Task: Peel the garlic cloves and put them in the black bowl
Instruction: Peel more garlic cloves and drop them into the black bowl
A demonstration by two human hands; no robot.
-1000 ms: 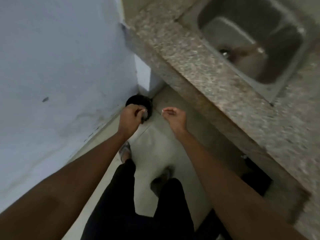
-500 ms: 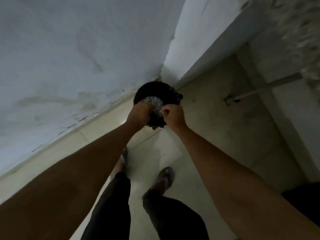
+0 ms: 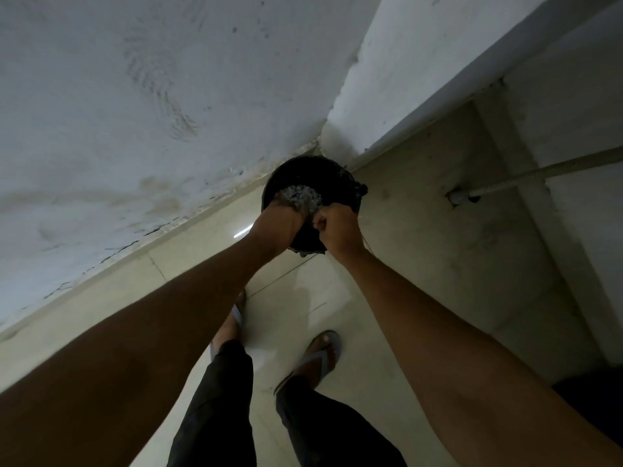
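A black round container (image 3: 313, 165) stands on the floor in the corner of the wall, with a heap of pale, papery scraps (image 3: 301, 195) inside it. Both my hands hang over its near rim. My left hand (image 3: 274, 227) points down into it, so its fingers are hidden behind the back of the hand. My right hand (image 3: 340, 229) is curled, pinching a small pale bit of garlic skin at its thumb. No whole garlic clove shows.
A rough white wall (image 3: 151, 112) fills the left and top. A thin pipe (image 3: 505, 183) runs along the wall under the counter at right. My two feet in sandals (image 3: 317, 357) stand on the pale tiled floor (image 3: 293, 298) just behind the container.
The view has swung from the granite counter and sink down to the floor corner. Both hands have closed in together over the black container.
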